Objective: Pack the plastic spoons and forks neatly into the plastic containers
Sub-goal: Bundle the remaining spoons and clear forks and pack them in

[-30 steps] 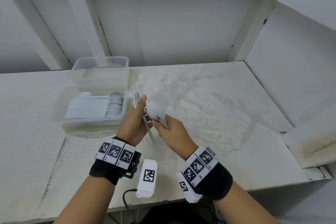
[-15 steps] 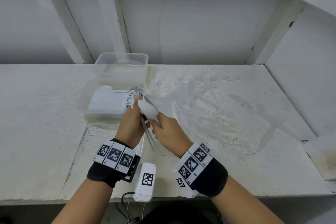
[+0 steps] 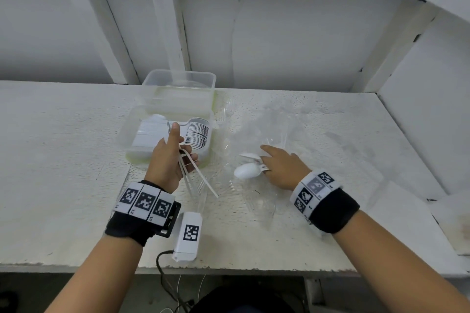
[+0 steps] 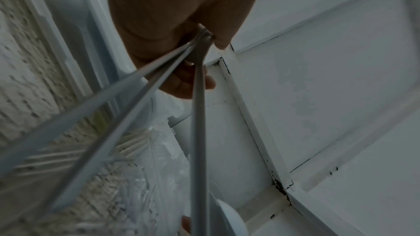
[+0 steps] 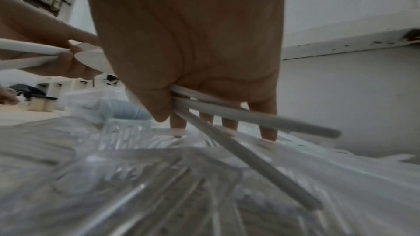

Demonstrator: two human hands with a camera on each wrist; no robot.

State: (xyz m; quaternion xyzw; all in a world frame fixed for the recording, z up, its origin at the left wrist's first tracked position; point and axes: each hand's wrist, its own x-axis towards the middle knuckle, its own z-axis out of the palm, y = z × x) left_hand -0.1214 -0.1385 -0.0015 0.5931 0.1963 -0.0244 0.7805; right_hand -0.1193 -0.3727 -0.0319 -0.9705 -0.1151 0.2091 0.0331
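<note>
Here: left hand (image 3: 167, 160) curled round a small bundle of white plastic spoons (image 3: 195, 175), handles fanning down and toward the body, thumb raised beside the near container (image 3: 127, 140). Seen from the left wrist as three slim pale handles (image 4: 197, 132) splayed out from one pinch point under the fingers (image 4: 188, 82). Right hand (image 3: 282, 168) lowered onto the clear cutlery heap (image 3: 254, 198), fingers nearly straight with tips touching the heap, thumb clamping more white spoons (image 3: 248, 170) against the palm; bowls poking out leftward, handles (image 5: 261, 119) sticking out under the palm in the right wrist view.

Near container: clear, rectangular, soft-cornered, holding a tight row of nested white spoons (image 3: 195, 132) with bowls at its right end and flat handles to the left. Second container (image 3: 178, 94) just behind it, touching or nearly so, also clear and rectangular; contents hard to make out. Clear cutlery glassy, ridged, almost lost against the surface, spread across the middle of the worktop (image 3: 63, 173) to the right of the containers. Worktop itself white, rough, with cracked, flaking paint. Black wrist bands (image 3: 330, 211) with square black-and-white markers on both arms; a small white marked box (image 3: 189, 236) with a dark cable at the front edge.
</note>
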